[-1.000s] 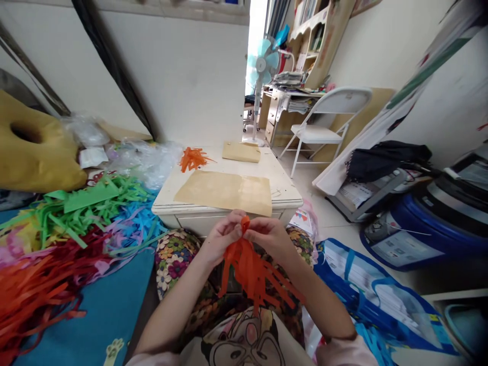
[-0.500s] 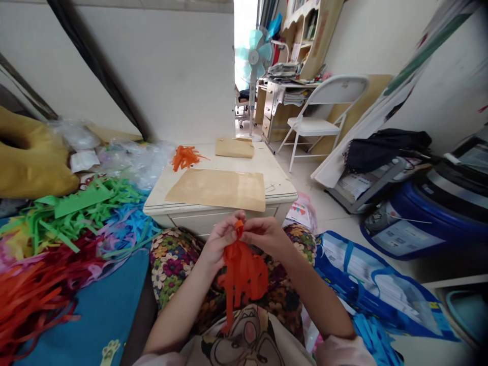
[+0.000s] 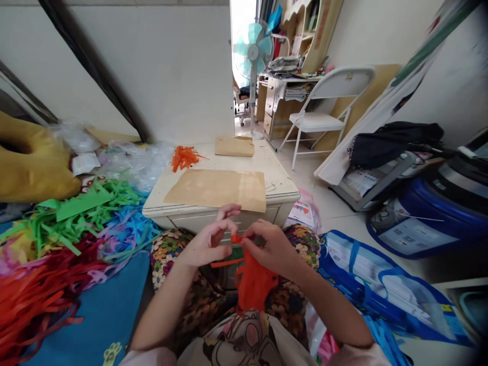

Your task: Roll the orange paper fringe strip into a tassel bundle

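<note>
Our left hand [image 3: 208, 242] now pulling away leftward, pinching one strip [image 3: 225, 263]; right hand [image 3: 269, 247] still pinching orange paper bundle [image 3: 253, 283].

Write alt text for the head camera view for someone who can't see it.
Seated at a low white table, a person pinches a bunch of orange paper strips between the left hand and right hand over their lap. A brown envelope lies on the table, and piles of green, blue and red paper strips cover the floor to the left.
</note>
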The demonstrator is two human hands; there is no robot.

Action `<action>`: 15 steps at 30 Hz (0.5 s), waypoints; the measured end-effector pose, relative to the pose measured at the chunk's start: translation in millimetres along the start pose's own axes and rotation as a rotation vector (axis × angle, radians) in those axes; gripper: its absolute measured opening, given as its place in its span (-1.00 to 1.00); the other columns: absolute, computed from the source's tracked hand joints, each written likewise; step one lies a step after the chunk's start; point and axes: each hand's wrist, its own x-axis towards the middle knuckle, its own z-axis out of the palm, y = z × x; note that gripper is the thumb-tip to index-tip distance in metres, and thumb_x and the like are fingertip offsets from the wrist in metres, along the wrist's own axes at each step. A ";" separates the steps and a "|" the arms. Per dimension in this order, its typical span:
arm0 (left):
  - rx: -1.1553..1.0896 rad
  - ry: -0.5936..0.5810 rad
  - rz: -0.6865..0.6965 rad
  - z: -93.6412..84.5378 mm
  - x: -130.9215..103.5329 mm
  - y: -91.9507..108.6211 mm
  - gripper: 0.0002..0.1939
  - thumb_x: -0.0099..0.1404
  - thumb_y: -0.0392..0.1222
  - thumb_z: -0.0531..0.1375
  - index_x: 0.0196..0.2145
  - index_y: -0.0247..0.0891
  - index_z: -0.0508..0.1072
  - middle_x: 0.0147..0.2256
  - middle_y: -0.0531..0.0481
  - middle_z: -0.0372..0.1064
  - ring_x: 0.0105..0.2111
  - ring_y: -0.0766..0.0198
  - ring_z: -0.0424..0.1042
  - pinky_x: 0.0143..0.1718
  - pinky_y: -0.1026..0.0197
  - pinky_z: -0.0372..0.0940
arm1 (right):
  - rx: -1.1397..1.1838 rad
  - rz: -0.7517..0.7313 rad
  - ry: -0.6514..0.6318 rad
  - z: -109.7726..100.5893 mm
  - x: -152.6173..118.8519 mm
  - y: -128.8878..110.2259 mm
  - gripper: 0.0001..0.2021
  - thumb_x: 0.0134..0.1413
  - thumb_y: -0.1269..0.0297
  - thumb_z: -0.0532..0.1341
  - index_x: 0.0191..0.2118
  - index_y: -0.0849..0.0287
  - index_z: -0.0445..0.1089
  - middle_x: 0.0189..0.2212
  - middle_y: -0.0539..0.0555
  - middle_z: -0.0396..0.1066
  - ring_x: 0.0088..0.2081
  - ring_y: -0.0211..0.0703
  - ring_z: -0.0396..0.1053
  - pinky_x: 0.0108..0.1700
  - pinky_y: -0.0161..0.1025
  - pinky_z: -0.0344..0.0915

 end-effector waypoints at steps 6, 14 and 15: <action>0.337 -0.573 -0.332 -15.9 1.7 16.2 -0.83 0.10 -0.16 0.04 -0.51 -0.33 0.29 -0.48 0.04 0.21 -0.45 0.41 0.21 -0.38 0.34 0.17 | -0.499 -0.237 -0.388 -9.0 -7.7 0.1 -0.90 -0.13 0.44 0.06 -0.57 0.25 0.25 -0.59 0.05 0.30 -0.46 -0.22 0.16 -0.36 -0.25 0.00; 0.422 -0.507 -0.468 -11.1 -19.1 3.4 -0.93 0.09 -0.26 0.02 -0.44 -0.31 0.23 -0.60 0.10 0.22 -0.61 0.44 0.18 -0.63 0.43 0.04 | -0.422 -0.134 -0.595 17.6 -15.7 12.9 -0.90 -0.09 0.44 0.03 -0.52 0.23 0.24 -0.52 0.06 0.31 -0.43 -0.23 0.19 -0.34 -0.27 0.02; 0.483 -0.495 -0.449 -11.9 -21.6 2.4 -0.91 0.09 -0.29 0.00 -0.38 -0.30 0.22 -0.59 0.09 0.24 -0.60 0.42 0.20 -0.63 0.42 0.04 | -0.420 -0.133 -0.602 23.0 -14.1 17.1 -0.90 -0.08 0.44 0.02 -0.51 0.23 0.24 -0.50 0.07 0.31 -0.42 -0.22 0.19 -0.34 -0.26 0.03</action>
